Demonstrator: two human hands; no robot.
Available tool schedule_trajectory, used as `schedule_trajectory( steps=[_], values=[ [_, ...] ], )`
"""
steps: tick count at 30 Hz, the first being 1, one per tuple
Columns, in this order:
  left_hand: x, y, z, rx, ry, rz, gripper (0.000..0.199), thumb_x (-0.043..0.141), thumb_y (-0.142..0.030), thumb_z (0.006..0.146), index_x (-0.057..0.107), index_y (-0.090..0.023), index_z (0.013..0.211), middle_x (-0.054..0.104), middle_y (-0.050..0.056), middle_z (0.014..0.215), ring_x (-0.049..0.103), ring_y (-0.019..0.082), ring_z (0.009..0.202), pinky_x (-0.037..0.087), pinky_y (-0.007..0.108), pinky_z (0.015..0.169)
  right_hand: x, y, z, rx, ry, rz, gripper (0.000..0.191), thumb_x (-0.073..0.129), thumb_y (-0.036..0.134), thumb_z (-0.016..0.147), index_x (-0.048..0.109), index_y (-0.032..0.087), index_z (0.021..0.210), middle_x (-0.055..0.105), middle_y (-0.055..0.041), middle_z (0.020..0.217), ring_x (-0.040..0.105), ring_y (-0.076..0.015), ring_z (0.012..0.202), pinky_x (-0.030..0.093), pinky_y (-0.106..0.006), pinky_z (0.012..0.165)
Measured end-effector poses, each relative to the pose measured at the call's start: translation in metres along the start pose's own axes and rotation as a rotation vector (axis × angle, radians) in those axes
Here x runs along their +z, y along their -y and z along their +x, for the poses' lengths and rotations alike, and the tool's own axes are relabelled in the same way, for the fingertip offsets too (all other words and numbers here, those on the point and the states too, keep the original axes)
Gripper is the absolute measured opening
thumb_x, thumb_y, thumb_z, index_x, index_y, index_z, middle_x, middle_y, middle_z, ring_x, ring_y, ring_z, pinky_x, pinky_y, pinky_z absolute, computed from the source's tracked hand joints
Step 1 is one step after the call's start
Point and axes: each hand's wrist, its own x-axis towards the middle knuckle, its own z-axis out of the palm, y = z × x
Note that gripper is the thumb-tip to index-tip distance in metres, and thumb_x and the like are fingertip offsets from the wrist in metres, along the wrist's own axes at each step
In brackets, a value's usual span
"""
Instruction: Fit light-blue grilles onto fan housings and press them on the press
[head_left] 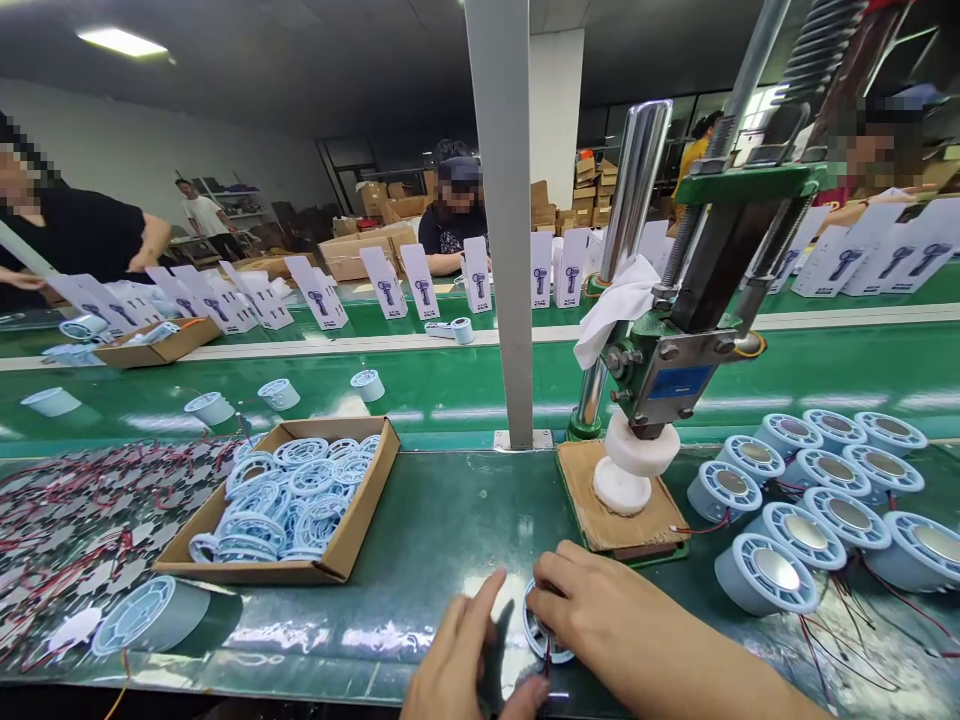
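Note:
My right hand [600,615] grips a small pale blue round fan housing [541,635] at the near edge of the green bench, with a thin red and black wire hanging below it. My left hand [457,665] is beside it and holds a small dark part [493,655] against the housing. Straight ahead stands a green hand press [675,370] with a white round die [634,465] on a wooden block [611,515].
A cardboard box [352,530] of pale blue grille rings sits to the left. Several motor housings with wires [810,500] crowd the right. Loose wired parts [67,520] cover the far left. A grey post [506,220] rises mid-bench. Other people work across the green conveyor [450,390].

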Motion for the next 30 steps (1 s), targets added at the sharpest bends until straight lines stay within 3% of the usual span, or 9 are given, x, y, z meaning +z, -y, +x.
schedule_trajectory(
  steps=[2, 5, 12, 20, 25, 28, 30],
  values=[
    [0.001, -0.003, 0.012, 0.093, 0.091, -0.057, 0.094, 0.084, -0.019, 0.059, 0.045, -0.036, 0.143, 0.054, 0.006, 0.144, 0.053, 0.032, 0.128, 0.044, 0.041, 0.109, 0.004, 0.0, -0.001, -0.011, -0.051, -0.009, 0.012, 0.071, 0.02, 0.083, 0.064, 0.016, 0.092, 0.063, -0.0022, 0.094, 0.058, -0.0194, 0.085, 0.045, -0.032, 0.074],
    [0.011, -0.004, 0.027, 0.147, 0.233, -0.133, 0.095, 0.084, -0.014, 0.06, 0.044, -0.034, 0.144, 0.05, 0.006, 0.147, 0.046, 0.03, 0.136, 0.035, 0.045, 0.116, 0.006, 0.002, -0.002, -0.013, -0.068, -0.029, 0.021, 0.075, 0.024, 0.08, 0.064, 0.014, 0.095, 0.063, -0.0044, 0.095, 0.058, -0.0206, 0.086, 0.047, -0.033, 0.074],
    [0.026, 0.0, 0.027, 0.177, 0.096, -0.117, 0.083, 0.083, -0.007, 0.057, 0.058, -0.029, 0.133, 0.063, 0.007, 0.133, 0.059, 0.03, 0.123, 0.047, 0.043, 0.108, 0.014, 0.006, -0.004, 0.005, -0.015, -0.035, 0.015, 0.069, 0.018, 0.081, 0.063, 0.013, 0.093, 0.062, -0.0069, 0.093, 0.056, -0.0233, 0.086, 0.045, -0.034, 0.069],
    [0.027, -0.003, 0.026, 0.148, 0.094, -0.11, 0.082, 0.087, -0.012, 0.057, 0.058, -0.026, 0.133, 0.065, 0.007, 0.132, 0.06, 0.03, 0.122, 0.048, 0.041, 0.107, 0.035, -0.002, -0.008, -0.003, -0.178, -0.031, 0.012, 0.071, 0.02, 0.081, 0.061, 0.017, 0.086, 0.059, -0.0022, 0.085, 0.05, -0.0164, 0.078, 0.039, -0.031, 0.069],
    [0.037, -0.011, 0.017, 0.163, 0.067, -0.106, 0.085, 0.089, -0.016, 0.057, 0.056, -0.022, 0.136, 0.064, 0.01, 0.132, 0.059, 0.03, 0.122, 0.046, 0.04, 0.108, 0.048, -0.005, -0.017, 0.09, -0.269, 0.132, 0.013, 0.07, 0.021, 0.082, 0.064, 0.022, 0.093, 0.063, -0.001, 0.096, 0.057, -0.0171, 0.084, 0.044, -0.028, 0.071],
    [0.024, -0.013, 0.01, 0.247, 0.103, -0.087, 0.099, 0.094, -0.024, 0.05, 0.052, -0.018, 0.139, 0.063, 0.013, 0.133, 0.058, 0.032, 0.122, 0.046, 0.04, 0.108, 0.061, -0.006, -0.028, 0.13, -0.402, 0.247, 0.03, 0.055, 0.019, 0.089, 0.064, 0.031, 0.115, 0.063, -0.0024, 0.121, 0.063, -0.0182, 0.103, 0.052, -0.025, 0.083],
    [-0.005, -0.012, 0.012, 0.281, 0.026, -0.011, 0.083, 0.088, -0.029, 0.063, 0.053, -0.019, 0.138, 0.061, 0.013, 0.134, 0.057, 0.031, 0.124, 0.046, 0.041, 0.108, 0.079, -0.005, -0.032, 0.122, -0.483, 0.283, 0.047, 0.052, 0.019, 0.089, 0.053, 0.034, 0.134, 0.055, -0.0038, 0.137, 0.06, -0.0207, 0.117, 0.055, -0.025, 0.086]
  ],
)
